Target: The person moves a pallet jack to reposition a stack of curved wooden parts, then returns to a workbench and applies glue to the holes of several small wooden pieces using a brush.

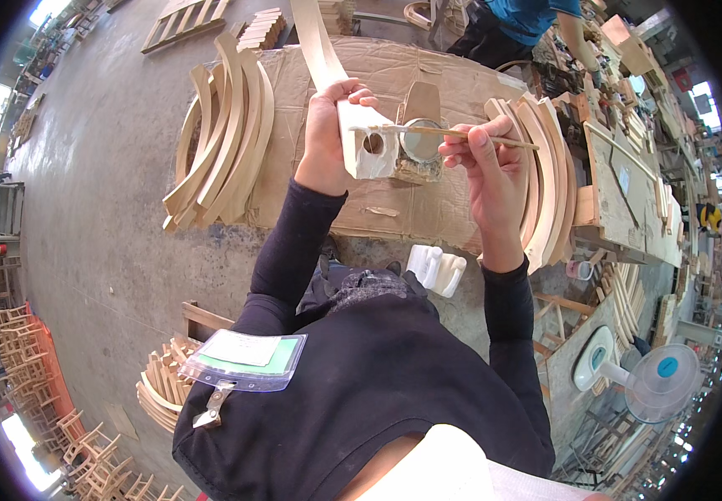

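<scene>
My left hand (325, 134) is wrapped around a long, curved pale wooden piece (315, 50), tilted so that its end face is toward me. That face has a round dark hole and a whitish coating around it. Between the fingertips of my right hand (492, 171) is a thin wooden stick (461, 134), its pale tip touching the end face just above the hole. Whether the tip has bristles, I cannot tell. Beside the wooden piece, a round container (421, 144) with greyish-white contents sits on the cardboard-covered table (311, 200).
Curved wooden pieces are stacked at the table's left (227, 134) and right (540, 175). White bottles (436, 269) stand below the table's near edge. A standing fan (661, 380) is at the lower right. A person in a blue shirt (520, 21) works at the far right.
</scene>
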`<state>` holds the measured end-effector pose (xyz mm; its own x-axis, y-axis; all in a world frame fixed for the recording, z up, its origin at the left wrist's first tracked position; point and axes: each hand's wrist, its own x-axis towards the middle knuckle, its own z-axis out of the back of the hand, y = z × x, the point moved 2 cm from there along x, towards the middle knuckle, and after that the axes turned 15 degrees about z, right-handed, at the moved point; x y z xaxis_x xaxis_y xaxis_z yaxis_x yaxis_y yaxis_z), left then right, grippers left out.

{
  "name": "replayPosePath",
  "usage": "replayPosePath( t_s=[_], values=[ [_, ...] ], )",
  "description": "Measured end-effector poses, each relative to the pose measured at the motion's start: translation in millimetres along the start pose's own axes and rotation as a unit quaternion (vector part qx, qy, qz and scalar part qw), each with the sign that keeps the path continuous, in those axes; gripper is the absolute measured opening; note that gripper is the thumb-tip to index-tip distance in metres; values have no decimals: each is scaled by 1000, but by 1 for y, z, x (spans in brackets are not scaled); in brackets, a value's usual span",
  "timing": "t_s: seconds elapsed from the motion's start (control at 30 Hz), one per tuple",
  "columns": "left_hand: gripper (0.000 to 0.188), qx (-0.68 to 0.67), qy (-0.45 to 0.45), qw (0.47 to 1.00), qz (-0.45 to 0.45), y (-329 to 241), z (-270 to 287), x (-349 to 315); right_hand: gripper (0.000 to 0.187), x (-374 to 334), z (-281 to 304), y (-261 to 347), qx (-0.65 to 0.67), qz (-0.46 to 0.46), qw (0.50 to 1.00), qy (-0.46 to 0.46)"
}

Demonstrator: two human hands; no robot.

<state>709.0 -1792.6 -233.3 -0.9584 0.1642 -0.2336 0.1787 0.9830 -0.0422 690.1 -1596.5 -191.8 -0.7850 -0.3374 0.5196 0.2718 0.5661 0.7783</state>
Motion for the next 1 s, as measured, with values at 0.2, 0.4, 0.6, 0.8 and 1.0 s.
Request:
replayPosePath(
  t_s=[0.2,0.4,0.6,0.8,1.0],
  values=[
    [14,-16,4,1000,-1,0,2,2,8,4,2,2,30,3,1000,2],
    [14,5,3,999,-36,-8,7,3,11,9,3,-3,93,-9,995,15],
    [14,11,21,999,-27,-7,4,2,17,13,2,-3,126,-2,992,23],
    [14,11,25,999,-35,-16,11,8,22,15,1,-4,152,-5,988,16],
    [16,10,23,999,-44,-21,10,8,26,11,5,-6,165,6,986,4]
  ],
)
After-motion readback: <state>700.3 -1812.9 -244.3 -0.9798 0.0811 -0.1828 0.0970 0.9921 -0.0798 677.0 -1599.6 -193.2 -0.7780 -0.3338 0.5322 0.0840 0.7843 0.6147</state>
